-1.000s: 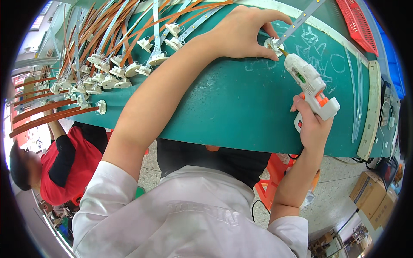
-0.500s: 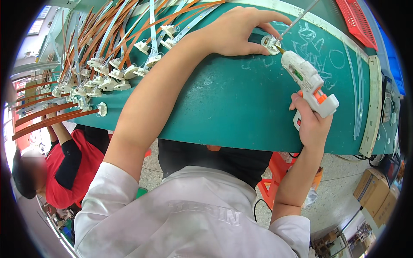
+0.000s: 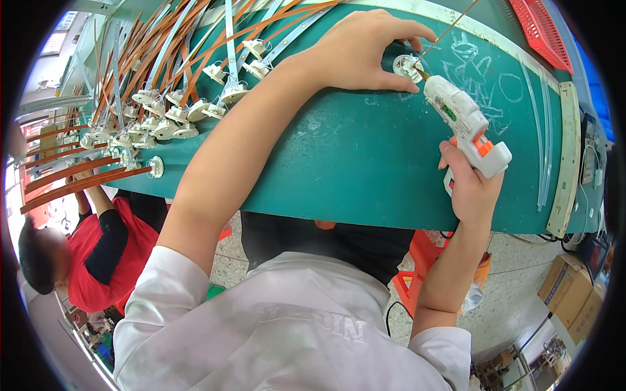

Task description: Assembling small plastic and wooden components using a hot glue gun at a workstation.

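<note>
My right hand point(image 3: 475, 189) is wrapped round the handle of a white hot glue gun point(image 3: 458, 107) with orange parts. Its brass nozzle points up and left, and the tip meets a round white plastic base point(image 3: 405, 66) lying on the table. From this base a thin brown-edged strip point(image 3: 450, 29) rises toward the far edge. My left hand point(image 3: 355, 53) arches over the left side of the base, thumb and fingers apart. The thumb lies just on the near side of the base; whether a curled finger touches the strip cannot be told.
Brown and white strips with white bases point(image 3: 166, 129) pile up on the left of the green table point(image 3: 339, 163). Clear glue sticks point(image 3: 544, 143) lie at the right, and a red basket point(image 3: 541, 36) stands far right. A co-worker in red point(image 3: 104, 257) sits at the left.
My left thumb has come away from the base, and the hand has opened a little. The strip has turned from its pale face to brown. The glue gun has shifted slightly left.
</note>
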The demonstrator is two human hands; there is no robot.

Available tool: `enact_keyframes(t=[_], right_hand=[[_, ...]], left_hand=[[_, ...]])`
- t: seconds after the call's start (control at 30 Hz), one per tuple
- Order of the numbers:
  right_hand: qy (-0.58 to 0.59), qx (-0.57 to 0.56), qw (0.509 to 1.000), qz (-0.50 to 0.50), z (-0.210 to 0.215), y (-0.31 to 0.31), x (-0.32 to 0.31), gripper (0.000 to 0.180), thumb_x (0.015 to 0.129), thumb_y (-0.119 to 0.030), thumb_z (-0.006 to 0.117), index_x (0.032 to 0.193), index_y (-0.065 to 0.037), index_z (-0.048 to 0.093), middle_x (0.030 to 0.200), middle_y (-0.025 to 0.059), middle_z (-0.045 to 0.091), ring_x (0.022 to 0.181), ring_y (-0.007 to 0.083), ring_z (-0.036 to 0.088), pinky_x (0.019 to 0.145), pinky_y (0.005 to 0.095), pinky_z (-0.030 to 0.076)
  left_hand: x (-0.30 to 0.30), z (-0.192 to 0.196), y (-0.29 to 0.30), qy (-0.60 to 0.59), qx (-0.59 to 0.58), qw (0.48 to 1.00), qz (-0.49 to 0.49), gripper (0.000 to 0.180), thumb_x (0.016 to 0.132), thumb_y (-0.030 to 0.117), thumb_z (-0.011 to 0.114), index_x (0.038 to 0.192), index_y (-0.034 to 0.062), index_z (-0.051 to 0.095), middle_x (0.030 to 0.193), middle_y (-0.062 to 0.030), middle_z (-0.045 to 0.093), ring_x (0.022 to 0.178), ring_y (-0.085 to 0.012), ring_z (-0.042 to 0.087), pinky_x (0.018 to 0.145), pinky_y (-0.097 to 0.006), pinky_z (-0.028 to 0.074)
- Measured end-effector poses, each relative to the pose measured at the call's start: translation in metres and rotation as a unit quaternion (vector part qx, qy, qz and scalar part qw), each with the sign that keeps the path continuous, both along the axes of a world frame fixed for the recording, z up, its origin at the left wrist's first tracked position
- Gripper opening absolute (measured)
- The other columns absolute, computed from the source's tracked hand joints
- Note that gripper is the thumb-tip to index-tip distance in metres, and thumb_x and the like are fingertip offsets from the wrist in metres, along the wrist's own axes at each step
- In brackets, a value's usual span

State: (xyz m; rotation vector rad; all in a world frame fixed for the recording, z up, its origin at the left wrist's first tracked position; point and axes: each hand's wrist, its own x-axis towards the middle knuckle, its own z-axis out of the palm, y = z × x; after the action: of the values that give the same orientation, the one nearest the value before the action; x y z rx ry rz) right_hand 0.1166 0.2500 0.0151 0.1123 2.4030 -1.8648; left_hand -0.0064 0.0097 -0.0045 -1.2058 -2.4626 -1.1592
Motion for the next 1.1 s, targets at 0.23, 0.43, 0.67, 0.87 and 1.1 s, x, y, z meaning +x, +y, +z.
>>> enact_keyframes(t=[0.23,0.43,0.67,0.87,1.1], right_hand=[[-0.004,0.025,1.000,-0.011,-0.001,0.000,0.002,0.010,0.085,-0.006,0.069,0.089,0.003,0.066,0.073,0.0036,0.065,0.069,0.0105,0.060,0.064,0.0258,0.045],[0.016,0.024,0.999,0.038,0.002,0.003,0.000,0.010,0.086,-0.004,0.066,0.093,0.004,0.067,0.086,0.0071,0.071,0.081,0.0138,0.066,0.078,0.0290,0.052],[0.027,0.024,0.999,0.040,-0.006,0.010,0.000,0.012,0.086,-0.003,0.066,0.095,0.004,0.067,0.088,0.0086,0.071,0.082,0.0152,0.065,0.079,0.0311,0.051],[0.040,-0.014,0.998,0.037,-0.009,0.007,0.003,0.010,0.086,-0.002,0.065,0.094,0.004,0.066,0.085,0.0081,0.068,0.079,0.0149,0.064,0.077,0.0312,0.051],[0.011,0.001,1.000,-0.005,-0.005,0.000,0.003,0.012,0.085,-0.003,0.067,0.093,0.005,0.066,0.080,0.0071,0.067,0.073,0.0140,0.064,0.070,0.0289,0.051]], left_hand=[[0.003,0.009,-0.001,-0.114,0.028,0.993,0.012,0.072,0.070,0.017,0.085,0.135,0.0105,0.055,0.103,-0.0117,0.073,0.099,-0.0328,0.066,0.090,-0.042,0.049],[0.001,0.005,-0.003,-0.045,0.000,0.999,0.014,0.072,0.070,0.017,0.085,0.135,0.0121,0.054,0.101,-0.0103,0.073,0.100,-0.0325,0.065,0.090,-0.044,0.048],[0.000,0.006,-0.004,-0.060,-0.006,0.998,0.007,0.071,0.072,0.017,0.083,0.136,0.0124,0.053,0.103,-0.0094,0.072,0.103,-0.0332,0.063,0.093,-0.044,0.046],[0.002,0.006,-0.003,-0.055,-0.020,0.998,0.004,0.070,0.074,0.016,0.081,0.137,0.0118,0.052,0.105,-0.0089,0.072,0.105,-0.0333,0.061,0.096,-0.045,0.044],[0.000,0.007,-0.002,-0.065,-0.016,0.998,-0.003,0.069,0.074,0.015,0.079,0.138,0.0109,0.052,0.106,-0.0075,0.073,0.105,-0.0324,0.059,0.096,-0.044,0.042]])
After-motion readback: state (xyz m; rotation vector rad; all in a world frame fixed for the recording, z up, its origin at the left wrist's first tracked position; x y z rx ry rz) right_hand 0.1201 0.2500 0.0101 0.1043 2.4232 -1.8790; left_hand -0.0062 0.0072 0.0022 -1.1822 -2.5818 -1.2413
